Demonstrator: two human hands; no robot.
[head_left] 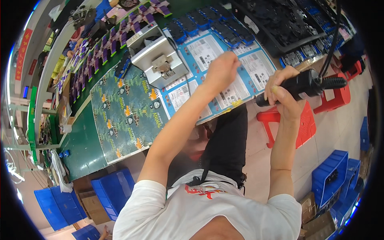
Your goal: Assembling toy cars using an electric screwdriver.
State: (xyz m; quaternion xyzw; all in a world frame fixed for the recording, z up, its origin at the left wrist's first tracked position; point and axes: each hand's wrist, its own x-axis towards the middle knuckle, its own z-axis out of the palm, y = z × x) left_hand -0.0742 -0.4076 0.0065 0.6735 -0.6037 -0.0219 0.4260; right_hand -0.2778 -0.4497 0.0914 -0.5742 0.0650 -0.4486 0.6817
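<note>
In my right hand (283, 93) is a black electric screwdriver (305, 85), held nearly level past the table's front edge, its cord rising from the back end. My left hand (224, 71) is closed over the printed blue-and-white sheets (205, 51) on the table; anything inside its fingers is hidden. To the left of that hand stands a silver metal fixture (159, 56) with a small clamp-like block on its front. Blue-and-black toy car bases (231, 33) lie in rows just beyond my left hand.
A black tray (276, 50) heaped with black parts sits at the far right. Purple-and-pink pieces (106, 47) line the far left side. A patterned sheet (127, 114) covers the table's left part. Red stools (295, 127) and blue crates (330, 176) stand on the floor.
</note>
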